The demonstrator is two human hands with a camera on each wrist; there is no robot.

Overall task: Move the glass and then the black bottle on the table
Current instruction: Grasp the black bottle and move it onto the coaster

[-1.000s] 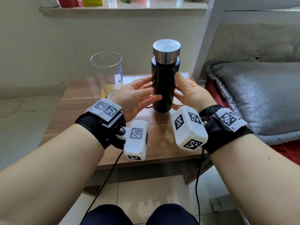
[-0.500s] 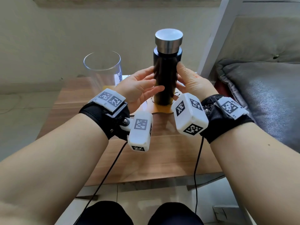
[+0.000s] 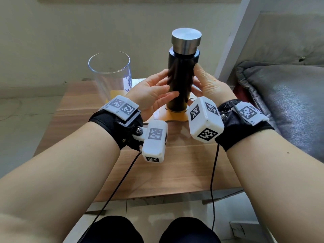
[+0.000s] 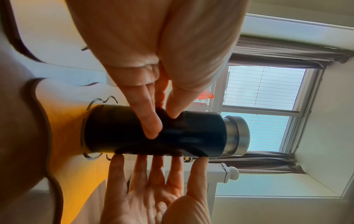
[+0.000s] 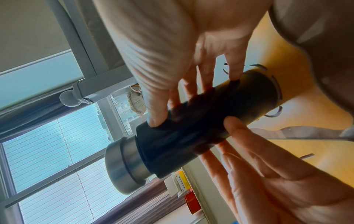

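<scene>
The black bottle (image 3: 180, 81) with a steel cap stands upright on an orange coaster (image 3: 177, 116) on the wooden table (image 3: 168, 169). My left hand (image 3: 164, 85) touches its left side with straight fingers and thumb. My right hand (image 3: 204, 81) touches its right side, thumb high near the shoulder, fingers reaching behind. The left wrist view shows the bottle (image 4: 191, 136) between both sets of straight fingers; the right wrist view shows the same bottle (image 5: 201, 128). The empty clear glass (image 3: 110, 74) stands to the bottle's left, apart from both hands.
A grey cushion (image 3: 289, 106) lies just right of the table, beside a white frame post (image 3: 233, 41). A printed white sheet (image 3: 129, 83) lies behind the glass. Wrist camera cables hang over the table's front edge. The wall stands close behind the table.
The bottle has moved from bare wood nearer me onto the orange coaster farther back, both hands moving with it. The glass has not moved; my head view has tilted down.
</scene>
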